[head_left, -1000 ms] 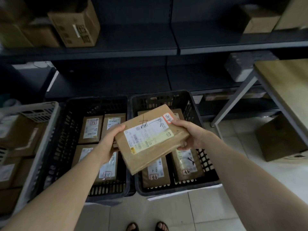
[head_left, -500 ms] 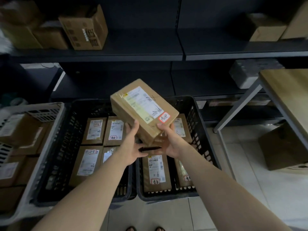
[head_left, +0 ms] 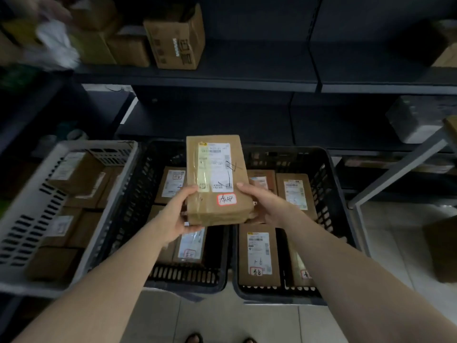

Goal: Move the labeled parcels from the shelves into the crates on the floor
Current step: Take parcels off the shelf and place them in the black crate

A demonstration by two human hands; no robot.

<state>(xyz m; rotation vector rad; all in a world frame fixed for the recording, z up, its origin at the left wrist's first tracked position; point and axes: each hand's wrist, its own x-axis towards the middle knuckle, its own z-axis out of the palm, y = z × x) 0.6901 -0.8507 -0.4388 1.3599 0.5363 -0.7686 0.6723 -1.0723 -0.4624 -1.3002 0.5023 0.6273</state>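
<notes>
My left hand (head_left: 178, 214) grips the near left corner of the parcel (head_left: 217, 179), thumb on the top face and fingers curled beneath; my right hand (head_left: 262, 204) holds the near right edge the same way, thumb on top, its fingers hidden under the box. The parcel is in the air, held level and lengthwise away from me, above the divide between the two black crates. Its shipping label (head_left: 215, 167) and red-bordered sticker (head_left: 226, 199) face up and toward me, which I judge is deliberate: this hold lets the handwritten mark be read before a crate is chosen. The writing is too small for me to make out. At 7 o'clock from the parcel stands the left black crate (head_left: 133, 209), holding labelled parcels laid flat; at 4 o'clock the right black crate (head_left: 324, 194) holds more, each with a similar red sticker, suggesting sorting by mark. At 9 o'clock a white crate (head_left: 37, 209) holds plain brown boxes. All three crates sit on a pale tiled floor (head_left: 222, 323), with my feet (head_left: 195, 337) at 6 o'clock. At 12 o'clock run dark shelves (head_left: 197, 80) carrying a cardboard box (head_left: 175, 43) and blurred items at 11 o'clock. At 3 o'clock a grey table frame (head_left: 400, 169) slants in. Lighting is dim. The parcel is not yet placed.
</notes>
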